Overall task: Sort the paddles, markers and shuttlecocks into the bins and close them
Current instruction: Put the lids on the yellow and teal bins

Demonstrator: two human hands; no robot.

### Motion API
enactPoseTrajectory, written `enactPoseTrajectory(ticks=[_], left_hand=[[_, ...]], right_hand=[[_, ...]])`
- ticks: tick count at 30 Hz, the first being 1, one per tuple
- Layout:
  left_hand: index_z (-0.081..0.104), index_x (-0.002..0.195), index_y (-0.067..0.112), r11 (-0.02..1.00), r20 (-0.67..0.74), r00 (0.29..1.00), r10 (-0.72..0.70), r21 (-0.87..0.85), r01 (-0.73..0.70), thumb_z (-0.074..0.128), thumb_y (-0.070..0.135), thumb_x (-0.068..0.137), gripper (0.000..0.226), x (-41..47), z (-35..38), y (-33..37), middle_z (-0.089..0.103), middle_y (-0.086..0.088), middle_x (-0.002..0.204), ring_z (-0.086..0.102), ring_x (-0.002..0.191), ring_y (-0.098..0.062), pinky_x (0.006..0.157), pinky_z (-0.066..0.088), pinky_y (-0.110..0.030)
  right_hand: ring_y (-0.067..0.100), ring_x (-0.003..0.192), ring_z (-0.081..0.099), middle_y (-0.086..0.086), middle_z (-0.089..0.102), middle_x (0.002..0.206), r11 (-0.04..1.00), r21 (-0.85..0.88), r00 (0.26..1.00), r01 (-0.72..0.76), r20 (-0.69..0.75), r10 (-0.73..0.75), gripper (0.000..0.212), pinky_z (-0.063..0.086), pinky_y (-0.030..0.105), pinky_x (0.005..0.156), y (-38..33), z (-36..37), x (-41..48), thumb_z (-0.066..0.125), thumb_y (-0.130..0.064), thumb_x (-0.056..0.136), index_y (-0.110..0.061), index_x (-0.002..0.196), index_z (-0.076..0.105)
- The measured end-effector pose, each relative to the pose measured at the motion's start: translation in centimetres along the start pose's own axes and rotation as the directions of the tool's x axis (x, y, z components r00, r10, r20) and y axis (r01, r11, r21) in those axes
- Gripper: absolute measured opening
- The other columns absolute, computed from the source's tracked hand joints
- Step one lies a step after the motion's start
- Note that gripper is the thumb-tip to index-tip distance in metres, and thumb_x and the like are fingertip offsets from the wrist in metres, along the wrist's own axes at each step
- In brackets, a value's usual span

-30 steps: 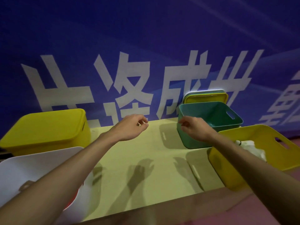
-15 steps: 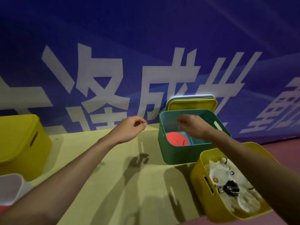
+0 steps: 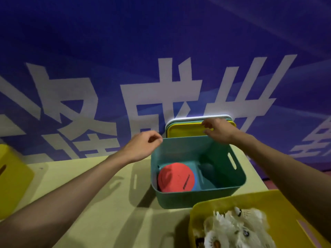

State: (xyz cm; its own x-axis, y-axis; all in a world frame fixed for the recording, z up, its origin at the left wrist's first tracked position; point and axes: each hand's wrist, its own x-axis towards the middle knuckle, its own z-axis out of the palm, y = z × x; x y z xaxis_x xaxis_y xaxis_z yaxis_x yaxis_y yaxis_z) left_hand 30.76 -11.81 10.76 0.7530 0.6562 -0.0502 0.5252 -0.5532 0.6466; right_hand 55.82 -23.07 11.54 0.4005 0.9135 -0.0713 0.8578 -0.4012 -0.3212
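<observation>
Blue banner [image 3: 161, 51]: "成" was legible, behind teal plastic bin [image 3: 197, 197].
Lids [image 3: 197, 116]: three stood behind bin, yellow plastic lid [image 3: 184, 131] foremost.
Red round paddle [image 3: 175, 179]: one lay inside bin.
Left hand [image 3: 141, 149]: slack, empty, beside bin.
Right hand [image 3: 217, 130]: at yellow lid's edge; grip unclear.

Behind everything, a deep blue printed banner wall [image 3: 161, 38], crossed at mid-height by huge white block characters [image 3: 161, 97], with fainter pale diagonal streaks near the top right. Below it, a pale yellow-green flat tabletop [image 3: 111, 203], far edge meeting the banner's foot, right edge running diagonally toward the near right. Past that right edge, a strip of dull reddish floor [image 3: 269, 184]. Dim overall, with dark, sharp-edged shadows across the tabletop.
</observation>
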Motion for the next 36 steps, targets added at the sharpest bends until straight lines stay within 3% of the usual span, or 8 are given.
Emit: enactPoseTrajectory(ticks=[7,13,18,21,24,30,33,36], left_hand=[[0.066,0.108,0.023,0.993,-0.074,0.991,-0.113,-0.030,0.111,0.053,0.030,0.096,0.019,5.3,3.6,2.7,0.065,0.010,0.103,0.059,0.098,-0.005,0.081,0.041,-0.018],[0.068,0.107,0.020,0.988,-0.066,0.986,-0.153,-0.010,0.152,0.054,0.026,0.095,0.020,8.0,5.0,3.2,0.067,0.009,0.101,0.058,0.093,-0.003,0.071,0.037,-0.004],[0.067,0.107,0.024,0.979,-0.060,0.977,-0.204,-0.030,0.203,0.054,0.029,0.095,0.018,8.9,6.1,2.6,0.066,0.009,0.102,0.060,0.097,-0.006,0.076,0.040,-0.014],[0.066,0.111,0.022,0.973,-0.060,0.971,-0.231,-0.033,0.230,0.053,0.027,0.096,0.021,9.1,6.6,2.4,0.065,0.008,0.105,0.059,0.099,-0.006,0.075,0.041,-0.013],[0.066,0.113,0.021,0.964,-0.053,0.964,-0.261,-0.056,0.258,0.052,0.026,0.097,0.022,9.2,6.5,2.7,0.065,0.008,0.107,0.059,0.101,-0.006,0.076,0.042,-0.012],[0.068,0.093,0.027,0.914,-0.142,0.922,-0.360,-0.250,0.318,0.055,0.019,0.093,0.014,9.3,5.6,3.0,0.070,0.005,0.093,0.064,0.094,-0.012,0.082,0.048,-0.024],[0.067,0.087,0.029,0.894,-0.170,0.907,-0.385,-0.313,0.320,0.054,0.017,0.093,0.019,8.7,5.0,2.8,0.071,0.001,0.094,0.065,0.096,-0.017,0.090,0.049,-0.032],[0.066,0.090,0.026,0.879,-0.196,0.900,-0.390,-0.369,0.301,0.051,0.015,0.094,0.019,8.0,4.0,3.0,0.070,-0.003,0.095,0.066,0.092,-0.019,0.089,0.049,-0.030]], right_hand=[[0.028,0.118,0.052,0.012,0.054,0.134,0.999,-0.026,0.999,0.042,-0.008,-0.042,0.041,0.043,0.039,0.100,7.6,1.4,7.3,0.054,-0.016,0.093,-0.011,0.134,0.049],[0.030,0.108,0.056,0.012,0.055,0.126,0.961,-0.235,0.987,0.146,-0.039,-0.159,0.034,0.045,0.041,0.094,9.2,3.8,11.9,0.046,-0.021,0.097,-0.012,0.129,0.049],[0.026,0.110,0.053,0.012,0.055,0.120,0.867,-0.450,0.955,0.214,-0.092,-0.283,0.028,0.043,0.037,0.096,9.2,5.5,13.3,0.050,-0.022,0.096,-0.013,0.123,0.053],[0.024,0.115,0.052,0.009,0.055,0.123,0.816,-0.518,0.943,0.254,-0.055,-0.329,0.030,0.040,0.035,0.102,9.6,5.5,13.6,0.055,-0.026,0.094,-0.017,0.122,0.058],[0.021,0.105,0.058,0.006,0.061,0.115,0.814,-0.522,0.949,0.254,-0.027,-0.313,0.027,0.044,0.033,0.098,9.4,5.2,13.6,0.054,-0.026,0.095,-0.016,0.119,0.060],[0.020,0.084,0.062,0.004,0.068,0.096,0.858,-0.495,0.966,0.138,-0.124,-0.227,0.017,0.046,0.032,0.090,8.7,4.0,13.2,0.056,-0.020,0.093,-0.013,0.105,0.066],[0.022,0.091,0.062,0.007,0.068,0.102,0.868,-0.479,0.940,0.130,-0.218,-0.261,0.020,0.046,0.033,0.092,7.8,2.6,13.0,0.061,-0.019,0.089,-0.012,0.107,0.066],[0.024,0.097,0.062,0.008,0.068,0.107,0.872,-0.466,0.911,0.148,-0.278,-0.303,0.022,0.043,0.034,0.093,6.2,0.8,12.4,0.059,-0.017,0.090,-0.011,0.110,0.064]])
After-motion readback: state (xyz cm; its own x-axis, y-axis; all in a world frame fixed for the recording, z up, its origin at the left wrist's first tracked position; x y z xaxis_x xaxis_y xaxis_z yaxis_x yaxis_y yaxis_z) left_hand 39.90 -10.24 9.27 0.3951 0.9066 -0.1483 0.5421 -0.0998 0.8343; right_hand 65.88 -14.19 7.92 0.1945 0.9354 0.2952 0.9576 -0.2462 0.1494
